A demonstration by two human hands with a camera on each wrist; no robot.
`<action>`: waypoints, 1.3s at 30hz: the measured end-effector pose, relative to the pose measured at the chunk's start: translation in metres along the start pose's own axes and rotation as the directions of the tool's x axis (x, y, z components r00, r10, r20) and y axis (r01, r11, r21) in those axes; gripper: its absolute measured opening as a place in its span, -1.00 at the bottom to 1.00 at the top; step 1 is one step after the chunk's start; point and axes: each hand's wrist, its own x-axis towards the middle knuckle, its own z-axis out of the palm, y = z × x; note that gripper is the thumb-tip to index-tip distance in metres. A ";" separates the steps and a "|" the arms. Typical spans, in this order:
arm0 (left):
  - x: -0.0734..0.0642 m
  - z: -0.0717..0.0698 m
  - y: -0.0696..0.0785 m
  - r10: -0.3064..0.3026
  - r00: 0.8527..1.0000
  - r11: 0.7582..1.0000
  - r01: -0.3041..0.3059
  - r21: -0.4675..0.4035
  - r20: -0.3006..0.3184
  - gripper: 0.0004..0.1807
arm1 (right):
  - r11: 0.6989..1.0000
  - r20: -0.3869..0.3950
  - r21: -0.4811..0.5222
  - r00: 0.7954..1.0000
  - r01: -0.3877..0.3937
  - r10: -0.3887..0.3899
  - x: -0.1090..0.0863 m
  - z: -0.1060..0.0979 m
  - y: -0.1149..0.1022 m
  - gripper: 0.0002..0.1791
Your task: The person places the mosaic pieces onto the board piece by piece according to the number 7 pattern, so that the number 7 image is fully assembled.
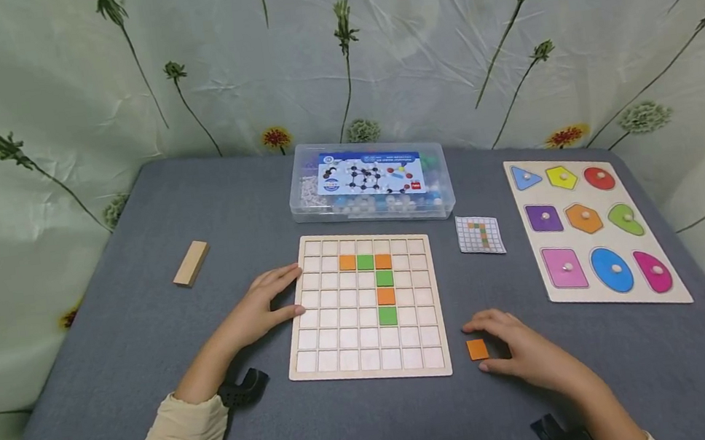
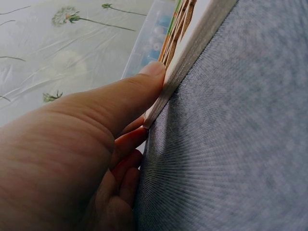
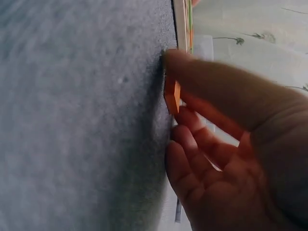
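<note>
A wooden grid board (image 1: 332, 320) lies on the table with several orange and green tiles in its squares, across an upper row and down one column. My left hand (image 1: 256, 311) rests at the board's left edge; its thumb (image 2: 137, 84) touches that edge in the left wrist view. To the right of the board, an orange square tile (image 1: 477, 349) lies on the cloth. My right hand (image 1: 523, 347) is around this tile, thumb at its near side and fingers beyond its far side. In the right wrist view, the thumb partly hides the orange tile (image 3: 172, 96).
A small pattern card (image 1: 480, 235) lies right of the board. Behind stands a clear plastic box (image 1: 373, 206) of small parts. A shape puzzle (image 1: 552, 232) with knobbed pieces is at the right, a wooden block (image 1: 191, 263) at the left. Grey cloth covers the table.
</note>
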 end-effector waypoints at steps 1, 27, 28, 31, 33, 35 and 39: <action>0.000 0.000 0.000 -0.001 1.000 1.000 0.001 -0.002 0.000 -0.24 | 1.000 -0.006 -0.008 1.000 0.004 -0.004 0.000 0.000 0.000 -0.53; 0.000 0.000 0.001 -0.006 1.000 1.000 0.006 0.007 0.001 -0.24 | 0.976 -0.224 0.021 0.952 0.219 -0.209 0.050 0.016 -0.051 -0.66; 0.000 0.000 0.001 -0.006 1.000 1.000 0.006 0.008 0.000 -0.24 | 0.972 -0.219 0.025 0.950 0.233 -0.222 0.052 0.020 -0.053 -0.67; 0.000 0.000 0.001 -0.006 1.000 1.000 0.006 0.005 -0.001 -0.23 | 0.962 -0.189 0.029 0.947 0.272 -0.262 0.059 0.031 -0.056 -0.69; 0.000 0.000 0.002 -0.006 1.000 1.000 0.006 0.002 -0.001 -0.23 | 0.955 -0.168 0.008 0.942 0.296 -0.291 0.062 0.037 -0.058 -0.70; 0.000 -0.001 0.002 -0.006 1.000 1.000 0.006 -0.004 -0.002 -0.24 | 0.950 -0.156 -0.030 0.937 0.312 -0.313 0.065 0.042 -0.058 -0.71; -0.001 -0.001 0.002 -0.004 1.000 1.000 0.004 -0.003 -0.001 -0.24 | 0.947 -0.171 -0.096 0.932 0.307 -0.319 0.067 0.048 -0.061 -0.72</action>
